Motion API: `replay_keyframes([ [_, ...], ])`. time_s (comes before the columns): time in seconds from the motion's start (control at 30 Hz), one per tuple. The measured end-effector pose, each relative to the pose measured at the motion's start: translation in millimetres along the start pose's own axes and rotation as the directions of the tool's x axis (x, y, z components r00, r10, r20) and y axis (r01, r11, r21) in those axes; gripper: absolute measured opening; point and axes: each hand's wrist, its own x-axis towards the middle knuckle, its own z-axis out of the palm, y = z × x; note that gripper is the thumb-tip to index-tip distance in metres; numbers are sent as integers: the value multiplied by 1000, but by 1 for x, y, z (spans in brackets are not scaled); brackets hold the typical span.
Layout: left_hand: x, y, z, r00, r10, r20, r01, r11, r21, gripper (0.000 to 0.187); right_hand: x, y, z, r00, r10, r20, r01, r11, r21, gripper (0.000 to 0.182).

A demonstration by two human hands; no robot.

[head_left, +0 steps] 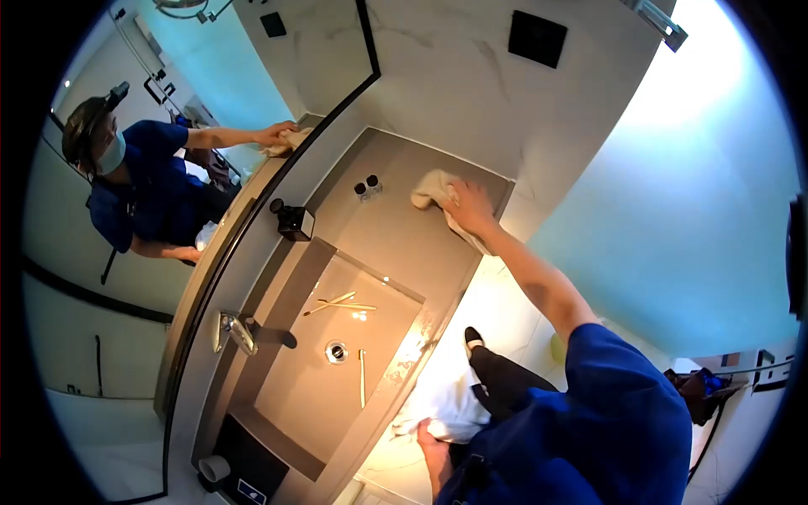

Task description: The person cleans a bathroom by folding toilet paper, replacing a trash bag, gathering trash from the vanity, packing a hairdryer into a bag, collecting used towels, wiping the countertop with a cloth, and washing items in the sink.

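Observation:
Pressed on the far right end of the grey counter (396,156), my right hand (471,204) grips a cream cloth (436,188), part of which hangs over the counter's front edge. Low beside the counter, my left hand (433,446) holds a bunched white cloth (450,400). Two small bottles with black caps (368,187) stand left of the cream cloth. Several toothbrushes (363,379) lie in the sink basin (295,404) around the drain (337,352).
A dark square bottle (295,222) stands by the mirror (126,311), above the basin. The tap (237,332) projects over the basin. At the near end are a black tray (252,463) and a grey cup (214,469). A glass panel (656,210) rises at right.

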Motion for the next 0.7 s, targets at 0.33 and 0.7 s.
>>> replay_keyframes([
  [0.33,-27,4,75,950,307,53,-287,796,533,66,81,-79,80,956,-266,121,191,882,430,69],
  [0.7,-73,59,142,894,418,164,-377,500,780,74,94,-55,105,933,-268,242,128,872,473,49],
])
